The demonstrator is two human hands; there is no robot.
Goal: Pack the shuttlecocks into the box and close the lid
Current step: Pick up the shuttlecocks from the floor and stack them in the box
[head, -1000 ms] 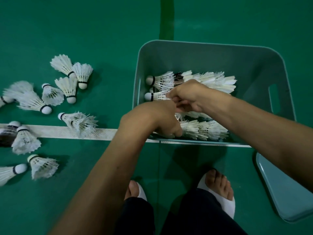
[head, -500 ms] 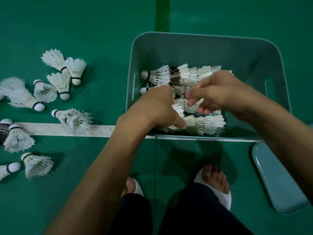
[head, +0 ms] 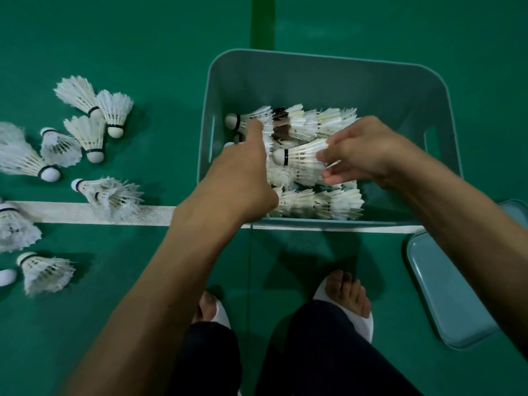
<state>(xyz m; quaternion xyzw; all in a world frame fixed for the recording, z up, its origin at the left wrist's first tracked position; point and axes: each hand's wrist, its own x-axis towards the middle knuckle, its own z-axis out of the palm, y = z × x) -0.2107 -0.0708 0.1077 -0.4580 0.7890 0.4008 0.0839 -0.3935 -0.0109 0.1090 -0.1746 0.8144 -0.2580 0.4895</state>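
Note:
A teal plastic box (head: 314, 72) stands on the green floor with several white feather shuttlecocks laid in rows inside it. My right hand (head: 365, 152) pinches the feather end of one shuttlecock (head: 300, 160), held on its side above the rows with its cork pointing left. My left hand (head: 243, 178) reaches over the box's left wall, and its straight index finger touches the top row of shuttlecocks (head: 314, 121). Its other fingers are hidden under the hand. Several more loose shuttlecocks (head: 88, 138) lie on the floor to the left.
The teal lid (head: 445, 290) lies flat on the floor right of the box. A white court line (head: 71, 212) runs under the loose shuttlecocks and along the box's near edge. My feet in white slippers (head: 348, 307) stand just in front of the box.
My right hand has drawn to the right with a single shuttlecock held by its feathers. My left hand has stretched its index finger onto the top row.

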